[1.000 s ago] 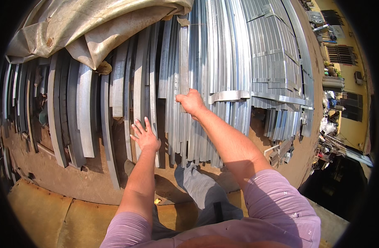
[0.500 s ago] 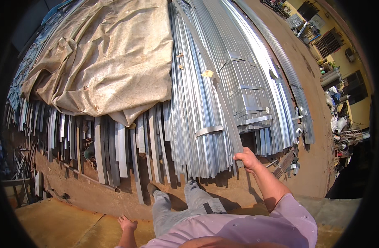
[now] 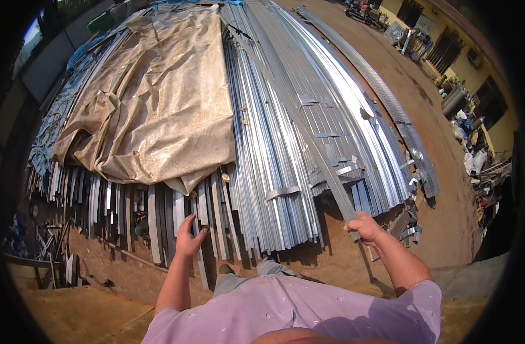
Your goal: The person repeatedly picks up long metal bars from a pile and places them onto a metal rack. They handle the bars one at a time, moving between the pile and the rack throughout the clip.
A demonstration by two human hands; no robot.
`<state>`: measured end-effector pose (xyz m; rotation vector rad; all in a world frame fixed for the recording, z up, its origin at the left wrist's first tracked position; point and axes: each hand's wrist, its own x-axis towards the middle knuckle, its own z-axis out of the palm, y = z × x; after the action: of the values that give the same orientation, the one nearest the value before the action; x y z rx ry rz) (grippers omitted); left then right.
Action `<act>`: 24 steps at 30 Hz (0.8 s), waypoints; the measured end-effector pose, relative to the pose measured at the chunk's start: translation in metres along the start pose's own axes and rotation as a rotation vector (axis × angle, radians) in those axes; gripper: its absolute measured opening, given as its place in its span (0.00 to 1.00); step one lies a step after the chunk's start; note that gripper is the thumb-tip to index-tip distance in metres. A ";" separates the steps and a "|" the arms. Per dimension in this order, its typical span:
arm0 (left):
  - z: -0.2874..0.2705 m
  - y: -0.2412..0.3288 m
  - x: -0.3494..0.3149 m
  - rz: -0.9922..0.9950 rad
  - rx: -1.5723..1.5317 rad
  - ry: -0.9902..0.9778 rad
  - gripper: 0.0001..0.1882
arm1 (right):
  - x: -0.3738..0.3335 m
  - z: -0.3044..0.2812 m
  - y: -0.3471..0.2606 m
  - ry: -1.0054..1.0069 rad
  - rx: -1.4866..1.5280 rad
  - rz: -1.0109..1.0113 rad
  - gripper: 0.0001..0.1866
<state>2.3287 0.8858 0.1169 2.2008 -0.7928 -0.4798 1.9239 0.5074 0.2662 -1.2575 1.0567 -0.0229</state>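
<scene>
My right hand (image 3: 362,227) is closed round the near end of a long grey metal tube (image 3: 325,163), which slants away to the far left across the stack. My left hand (image 3: 189,238) hangs with fingers apart in front of the bar ends, holding nothing. Between my hands lies a bundle of shiny metal tubes (image 3: 262,172), with a metal strap (image 3: 282,192) round its near end. Another strapped bundle (image 3: 319,123) lies just right of it, partly behind the held tube.
A creased tan tarp (image 3: 159,109) covers the stack's left side; uneven bar ends (image 3: 153,229) stick out below it. More long tubes (image 3: 382,109) lie along the right. Scrap pieces (image 3: 408,223) sit on the ground by the right corner. A yellowish building (image 3: 474,69) stands far right.
My left hand has risen from low beside my body to the front of the stack. My right hand has shifted slightly right with the tube's end, and the view has tilted up.
</scene>
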 end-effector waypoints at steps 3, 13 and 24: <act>0.015 -0.060 -0.062 -0.197 0.069 -0.118 0.36 | 0.006 0.031 0.154 0.079 -0.087 0.111 0.13; -0.027 -0.195 -0.180 -0.523 0.279 -0.430 0.39 | 0.054 0.115 0.207 -0.030 -0.016 0.301 0.08; 0.038 -0.041 -0.046 -0.212 0.259 -0.431 0.36 | 0.029 0.101 0.157 0.117 -0.176 0.155 0.11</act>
<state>2.2899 0.9193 0.0658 2.4722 -0.8853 -1.0329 1.9250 0.6264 0.1195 -1.3410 1.2770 0.1185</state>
